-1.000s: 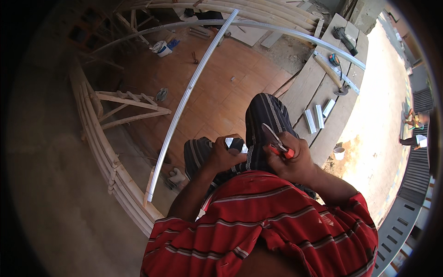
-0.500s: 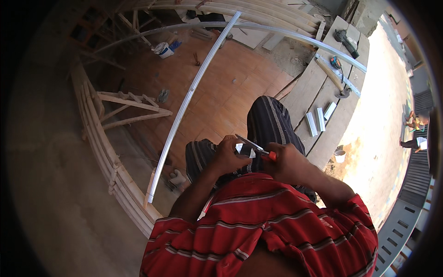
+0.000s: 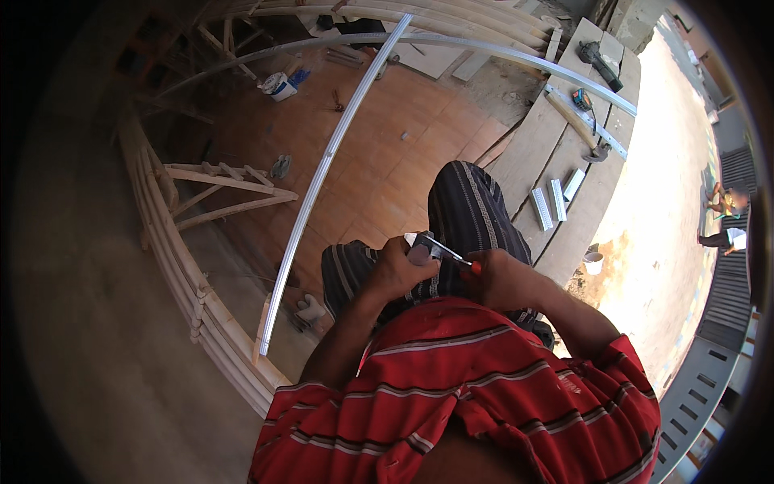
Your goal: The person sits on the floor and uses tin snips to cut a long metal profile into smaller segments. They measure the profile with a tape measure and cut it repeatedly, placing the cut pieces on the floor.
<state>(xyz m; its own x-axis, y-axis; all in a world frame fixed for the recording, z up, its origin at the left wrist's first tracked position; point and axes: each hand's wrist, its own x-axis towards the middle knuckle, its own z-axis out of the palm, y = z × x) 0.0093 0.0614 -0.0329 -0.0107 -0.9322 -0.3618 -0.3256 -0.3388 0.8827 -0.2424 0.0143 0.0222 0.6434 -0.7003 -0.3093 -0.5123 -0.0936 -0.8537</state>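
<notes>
My left hand (image 3: pixel 393 270) is closed around a small piece of folded sheet metal (image 3: pixel 430 244) above my lap, its thumb toward the near side. Closed on the red handle of a narrow metal-bladed tool (image 3: pixel 453 254), my right hand (image 3: pixel 508 278) holds it so that the blade points left and reaches the metal piece. Whether the tool is a pair of snips or a single blade, I cannot tell. Fingers hide part of the metal piece. Three short metal channel offcuts (image 3: pixel 557 200) lie on the plank bench to my right.
The plank bench (image 3: pixel 524 165) also carries a claw hammer (image 3: pixel 572 121), a tape measure (image 3: pixel 581 100) and a dark power tool (image 3: pixel 600 64). A long metal channel (image 3: pixel 329 161) spans the tiled floor (image 3: pixel 387 173) in front of me. Wooden framing (image 3: pixel 181 258) stands left; a white bucket (image 3: pixel 279 86) sits farther off.
The metal piece has turned in my left hand, and the tool's blade now lies along its right side. My right hand has shifted slightly. The offcuts stay on the bench.
</notes>
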